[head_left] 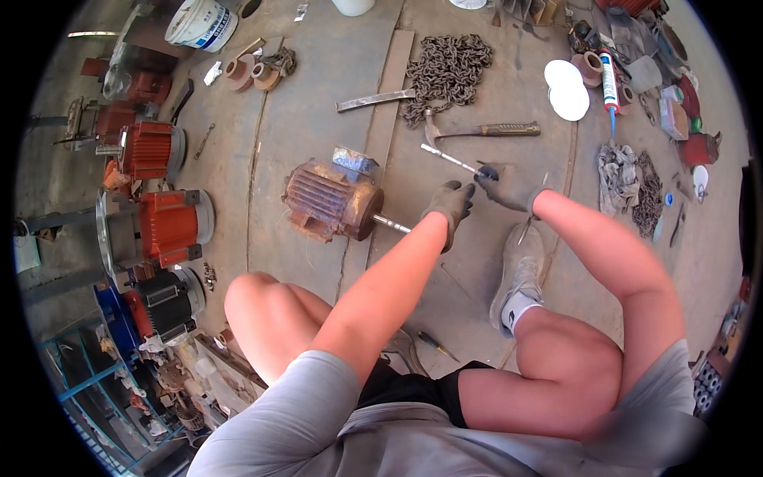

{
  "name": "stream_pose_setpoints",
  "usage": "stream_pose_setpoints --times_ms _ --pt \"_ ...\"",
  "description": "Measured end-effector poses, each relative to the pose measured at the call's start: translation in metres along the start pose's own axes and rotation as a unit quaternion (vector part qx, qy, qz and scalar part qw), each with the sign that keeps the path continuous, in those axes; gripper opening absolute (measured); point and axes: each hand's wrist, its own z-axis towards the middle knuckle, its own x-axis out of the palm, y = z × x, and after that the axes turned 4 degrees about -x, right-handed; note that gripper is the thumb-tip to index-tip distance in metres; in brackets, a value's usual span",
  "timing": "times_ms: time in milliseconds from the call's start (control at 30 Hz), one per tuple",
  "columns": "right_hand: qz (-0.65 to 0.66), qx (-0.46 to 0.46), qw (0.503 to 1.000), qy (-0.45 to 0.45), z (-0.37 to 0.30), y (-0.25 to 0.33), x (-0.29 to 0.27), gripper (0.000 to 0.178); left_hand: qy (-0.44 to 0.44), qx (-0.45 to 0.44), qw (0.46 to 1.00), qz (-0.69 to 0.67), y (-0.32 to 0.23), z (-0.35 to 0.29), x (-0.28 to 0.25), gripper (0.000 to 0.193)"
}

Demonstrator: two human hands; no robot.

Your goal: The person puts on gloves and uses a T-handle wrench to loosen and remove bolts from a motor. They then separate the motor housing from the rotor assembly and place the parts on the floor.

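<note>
My gloved right hand point(505, 189) is closed around one end of a slim shiny metal tool, like a wrench handle point(447, 157), which points up and left. Close to its left, my gloved left hand point(453, 211) has bent, slightly parted fingers, with nothing visible in them. To the left lies a rusty finned electric motor point(330, 199). Its bright shaft point(393, 224) points at my left wrist and runs out of sight behind my forearm. Just beyond my hands, a claw hammer point(485, 131) rests on the floor. A thin rod point(525, 229) shows beside my right wrist, partly hidden.
A heap of rusty chain point(449, 71) and a flat metal bar point(373, 101) lie ahead. Red motors point(171, 226) and a black motor point(168, 306) line the left. A sealant tube point(609, 79) and rags point(617, 176) lie right. A screwdriver point(437, 345) lies between my legs.
</note>
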Motion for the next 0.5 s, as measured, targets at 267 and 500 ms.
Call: stream_pose_setpoints --times_ms 267,500 --pt "0.199 0.098 0.958 0.180 0.020 0.018 0.097 0.029 -0.088 0.000 0.972 -0.218 0.020 -0.046 -0.059 0.049" --pt "0.152 0.082 0.961 0.215 0.062 0.041 0.109 0.035 -0.102 -0.020 0.979 -0.176 0.023 0.006 -0.093 0.039"
